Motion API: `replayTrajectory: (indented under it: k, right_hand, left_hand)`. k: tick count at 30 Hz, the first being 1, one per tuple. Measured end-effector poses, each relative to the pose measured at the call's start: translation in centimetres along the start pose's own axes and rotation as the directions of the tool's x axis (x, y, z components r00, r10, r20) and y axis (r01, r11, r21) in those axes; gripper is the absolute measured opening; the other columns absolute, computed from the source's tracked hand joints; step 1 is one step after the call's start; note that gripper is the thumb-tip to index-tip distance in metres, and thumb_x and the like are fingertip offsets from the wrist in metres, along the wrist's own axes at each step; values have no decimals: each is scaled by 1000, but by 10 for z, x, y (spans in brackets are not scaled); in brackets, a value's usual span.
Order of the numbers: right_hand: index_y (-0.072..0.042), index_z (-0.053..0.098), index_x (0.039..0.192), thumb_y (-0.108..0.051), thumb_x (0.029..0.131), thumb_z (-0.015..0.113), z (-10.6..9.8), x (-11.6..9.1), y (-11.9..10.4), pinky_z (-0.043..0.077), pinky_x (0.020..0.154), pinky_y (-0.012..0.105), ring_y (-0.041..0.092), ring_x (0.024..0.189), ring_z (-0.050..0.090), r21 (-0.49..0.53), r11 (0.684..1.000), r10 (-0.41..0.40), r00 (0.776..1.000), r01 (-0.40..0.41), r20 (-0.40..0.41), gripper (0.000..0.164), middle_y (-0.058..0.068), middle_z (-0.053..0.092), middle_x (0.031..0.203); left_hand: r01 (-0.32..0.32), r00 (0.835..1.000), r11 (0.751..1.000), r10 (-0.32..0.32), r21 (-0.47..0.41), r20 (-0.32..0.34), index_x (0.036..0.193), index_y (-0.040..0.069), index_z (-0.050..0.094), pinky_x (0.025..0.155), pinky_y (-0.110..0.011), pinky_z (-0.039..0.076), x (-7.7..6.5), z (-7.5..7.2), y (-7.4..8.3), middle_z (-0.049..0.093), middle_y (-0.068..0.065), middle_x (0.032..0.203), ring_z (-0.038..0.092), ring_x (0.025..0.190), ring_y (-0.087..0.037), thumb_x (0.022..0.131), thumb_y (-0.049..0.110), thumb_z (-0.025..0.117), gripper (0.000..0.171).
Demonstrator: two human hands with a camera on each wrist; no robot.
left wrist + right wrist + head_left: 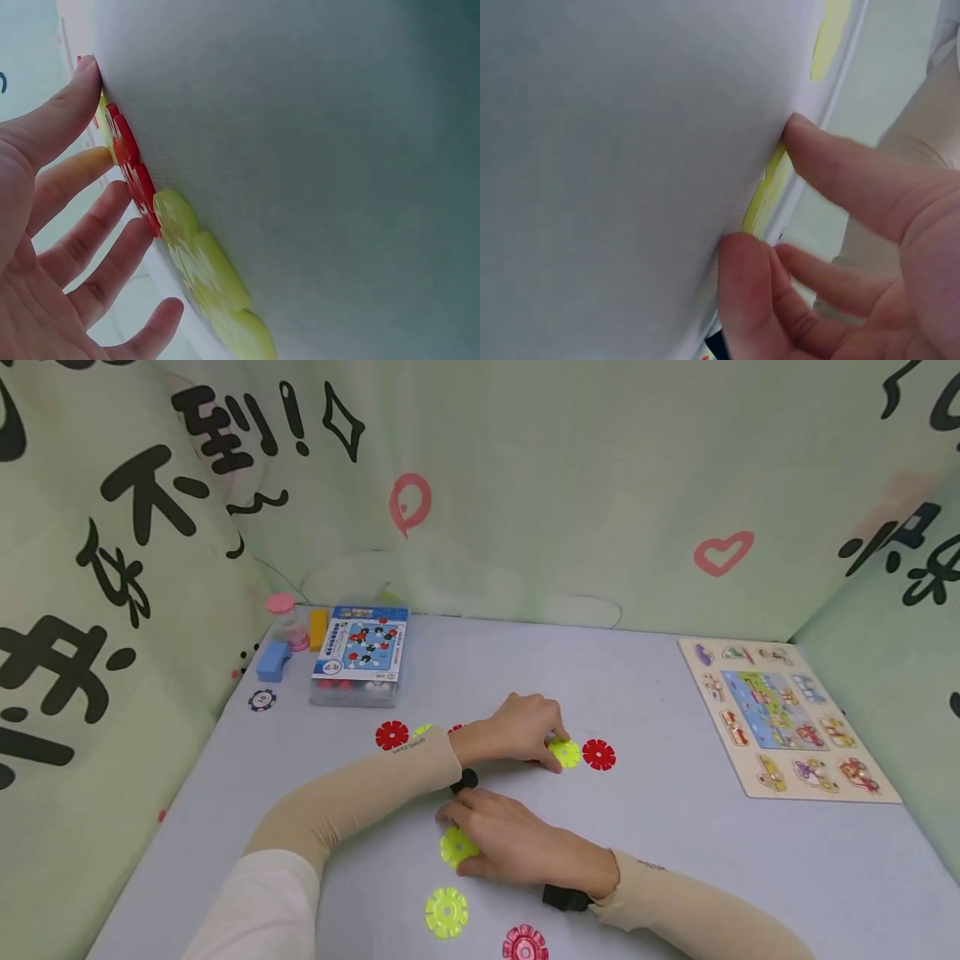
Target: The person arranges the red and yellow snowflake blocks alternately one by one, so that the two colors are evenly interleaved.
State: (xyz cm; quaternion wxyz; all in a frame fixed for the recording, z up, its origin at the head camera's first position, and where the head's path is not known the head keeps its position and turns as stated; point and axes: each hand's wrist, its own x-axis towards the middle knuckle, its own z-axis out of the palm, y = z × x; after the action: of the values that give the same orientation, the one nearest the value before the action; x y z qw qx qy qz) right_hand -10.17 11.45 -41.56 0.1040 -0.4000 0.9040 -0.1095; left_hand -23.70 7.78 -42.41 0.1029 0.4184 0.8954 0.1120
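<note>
Flat notched plastic discs, snowflake building pieces, lie on the table. My left hand (521,727) reaches across and pinches a yellow snowflake disc (564,753) between thumb and forefinger. Right beside that disc is a red disc (599,755). Beneath the left wrist the row continues with another red disc (392,735) and parts of others; the left wrist view shows a red disc (135,172) and a yellow disc (210,274) there. Closer to me, my right hand (528,842) grips a second yellow disc (456,847) by its edges, thumb (840,165) on one side.
A loose yellow disc (447,912) and a pinkish-red disc (525,943) lie at the front. At the back left stand a boxed molecule kit (356,693), a pink-lidded jar (288,622), a blue block (273,661) and a poker chip (262,700). A wooden puzzle board (765,768) lies right.
</note>
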Motion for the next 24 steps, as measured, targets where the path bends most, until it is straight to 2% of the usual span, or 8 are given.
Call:
replayTrajectory:
  k: [3, 6, 11, 18, 24]
  right_hand:
    - [-13, 64, 117, -39, 70, 83, 0, 0, 2, 46, 81, 21, 7, 90, 51, 37, 998, 41, 999, -42, 21, 56, -3, 57, 103]
    - [-14, 67, 112, -38, 66, 85, 0, 0, 4, 46, 81, 20, 6, 90, 52, 61, 996, 63, 997, -65, 34, 55, -4, 57, 102]
    - [-15, 66, 105, -37, 66, 85, -1, -1, 3, 47, 81, 21, 6, 89, 52, 65, 995, 67, 997, -69, 31, 49, -6, 57, 99]
    - [-16, 68, 110, -26, 73, 80, 1, -5, 1, 48, 80, 19, 4, 89, 57, 88, 996, -33, 999, 31, 20, 40, -7, 60, 105]
    - [-18, 71, 108, -21, 70, 79, -3, -4, 1, 46, 73, 17, 3, 84, 56, 105, 991, -85, 996, 83, 11, 38, -6, 61, 102]
  left_hand:
    - [0, 1000, 1000, 0, -4, 7, 114, 32, 69, 72, -30, 45, 0, 1, 0, 63, 11, 107, 53, 94, -5, 70, 52, 78, 49]
    - [2, 1000, 1000, -2, -1, 10, 115, 32, 69, 74, -31, 44, 0, 2, -1, 62, 11, 107, 52, 95, -5, 70, 53, 77, 50]
    - [12, 1000, 1000, -12, 7, 10, 115, 32, 69, 75, -32, 43, 0, 2, -1, 61, 11, 106, 52, 94, -5, 70, 53, 77, 50]
    - [13, 1000, 1000, -13, 13, 15, 116, 32, 68, 78, -35, 44, -1, 3, 0, 61, 11, 106, 51, 95, -5, 71, 53, 77, 50]
    - [15, 1000, 1000, -15, 10, 3, 115, 32, 69, 75, -33, 42, -1, 4, 0, 60, 11, 103, 50, 92, -5, 71, 52, 77, 49]
